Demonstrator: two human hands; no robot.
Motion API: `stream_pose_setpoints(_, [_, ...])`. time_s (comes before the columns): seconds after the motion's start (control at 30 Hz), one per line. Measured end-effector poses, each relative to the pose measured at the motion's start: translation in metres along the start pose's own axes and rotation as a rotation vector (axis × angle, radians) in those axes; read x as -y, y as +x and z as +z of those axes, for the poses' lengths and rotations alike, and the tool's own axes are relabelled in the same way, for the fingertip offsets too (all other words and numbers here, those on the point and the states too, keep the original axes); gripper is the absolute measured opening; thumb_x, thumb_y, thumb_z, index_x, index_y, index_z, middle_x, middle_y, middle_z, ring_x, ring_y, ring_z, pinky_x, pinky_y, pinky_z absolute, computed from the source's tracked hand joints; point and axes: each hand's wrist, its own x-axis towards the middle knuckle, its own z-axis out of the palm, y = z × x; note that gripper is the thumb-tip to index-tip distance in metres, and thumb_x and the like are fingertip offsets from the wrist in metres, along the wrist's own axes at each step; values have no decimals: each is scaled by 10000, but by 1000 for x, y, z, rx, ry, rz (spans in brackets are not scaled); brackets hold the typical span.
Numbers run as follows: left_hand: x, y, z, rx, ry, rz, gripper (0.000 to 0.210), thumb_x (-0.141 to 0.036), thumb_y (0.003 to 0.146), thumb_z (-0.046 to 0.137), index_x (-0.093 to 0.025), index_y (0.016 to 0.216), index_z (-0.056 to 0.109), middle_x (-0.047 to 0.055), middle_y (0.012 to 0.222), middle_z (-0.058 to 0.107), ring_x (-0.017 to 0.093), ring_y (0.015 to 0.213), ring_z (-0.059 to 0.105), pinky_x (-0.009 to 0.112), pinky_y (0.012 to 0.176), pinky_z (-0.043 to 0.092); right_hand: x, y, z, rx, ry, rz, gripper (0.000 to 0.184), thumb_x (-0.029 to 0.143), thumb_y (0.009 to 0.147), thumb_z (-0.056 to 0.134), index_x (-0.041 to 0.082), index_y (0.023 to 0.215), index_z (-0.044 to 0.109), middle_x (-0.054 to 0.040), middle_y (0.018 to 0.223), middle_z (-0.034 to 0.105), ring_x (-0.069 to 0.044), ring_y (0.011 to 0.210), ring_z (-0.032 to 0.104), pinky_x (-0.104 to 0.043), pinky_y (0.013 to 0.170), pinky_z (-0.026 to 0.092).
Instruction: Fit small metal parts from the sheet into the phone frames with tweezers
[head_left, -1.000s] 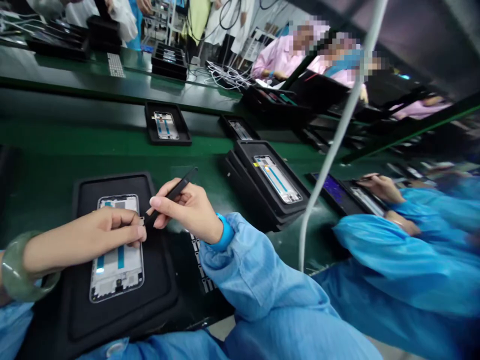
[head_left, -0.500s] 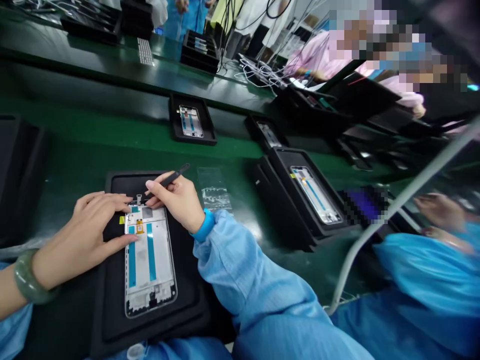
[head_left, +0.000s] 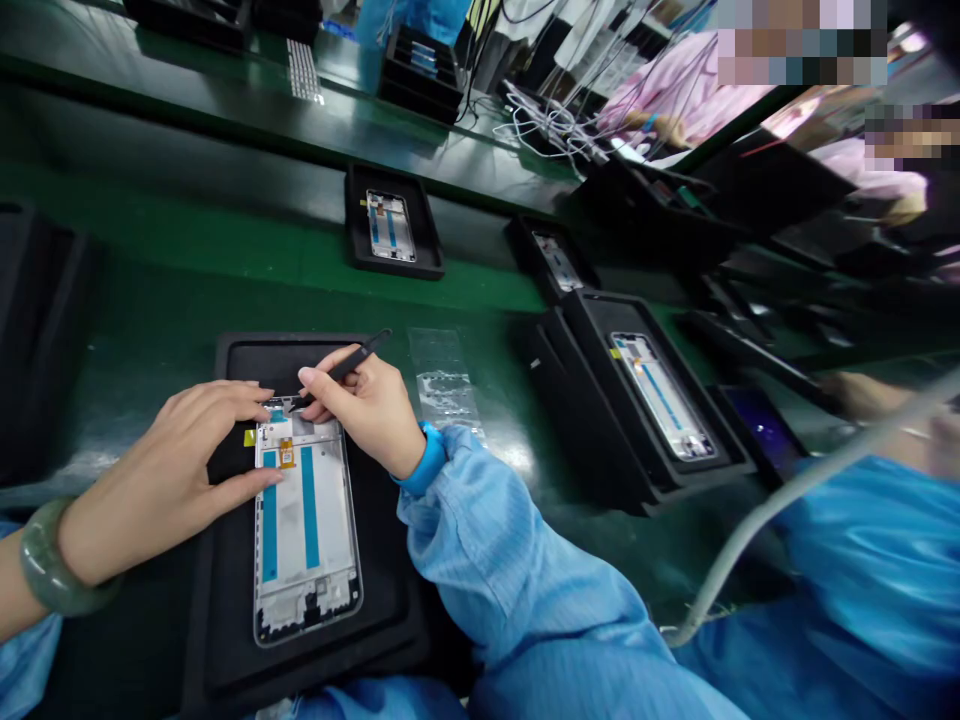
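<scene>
A silver phone frame (head_left: 330,520) with two blue strips and an orange flex connector lies in a black foam tray (head_left: 225,640) in front of me. My left hand (head_left: 180,460) is open, fingers stretched to the frame's upper left edge and thumb resting on its face beside a blue strip. Black tweezers (head_left: 361,354) are pinched in my right hand (head_left: 367,400), their tips pointing down at the frame's top end. The exact tip contact is hidden by my fingers. A yellow tab (head_left: 250,438) sticks out at the frame's left side.
A clear plastic bag (head_left: 442,375) lies right of my tray. Further right stand stacked trays with another phone frame (head_left: 667,400); more trays (head_left: 435,262) sit behind. A grey cable (head_left: 787,490) crosses at right, near a co-worker's blue sleeve (head_left: 885,540).
The small metal piece seen above the frame's top edge earlier now no longer stands out there. My right hand and the tweezers stay at the top end. The view has shifted slightly.
</scene>
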Motion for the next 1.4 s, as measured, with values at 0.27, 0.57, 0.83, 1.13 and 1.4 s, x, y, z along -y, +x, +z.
stream_pose_setpoints(0.27, [-3,5,-5,9,121,138,425,-491,868,539,-287,1241,545,81,1287,539,304,1220,487,551,1050,359,-5,0,0,-4,-115,-91,305,463,775,681,195,816,543,34,639,625,-129,556,686,-218,532,527])
stream_pose_setpoints(0.57, [-12,10,-7,37,275,196,398,-446,905,481,-211,1211,580,115,1189,566,293,1174,513,589,1093,284,2,-2,-1,-26,-215,-206,255,445,813,653,207,823,560,21,711,614,-122,637,671,-246,619,560])
stream_pose_setpoints(0.83, [-10,6,-1,20,244,133,486,-512,884,494,-231,1280,525,112,1286,537,299,1238,488,593,1144,217,-3,8,-9,30,-107,-240,258,423,814,657,215,895,529,1,820,635,-146,762,692,-291,720,579])
stream_pose_setpoints(1.13, [-10,5,0,13,235,130,471,-509,881,498,-230,1257,552,113,1284,549,303,1241,494,599,1152,206,-2,6,-8,53,-329,-307,160,360,851,591,216,880,527,5,811,624,-120,694,658,-258,669,549])
stream_pose_setpoints(1.4, [-9,4,0,15,223,134,485,-505,883,500,-223,1274,551,121,1282,538,311,1235,491,610,1142,214,5,2,-4,3,-442,-382,93,290,850,584,213,828,537,25,772,612,-88,629,614,-215,633,521])
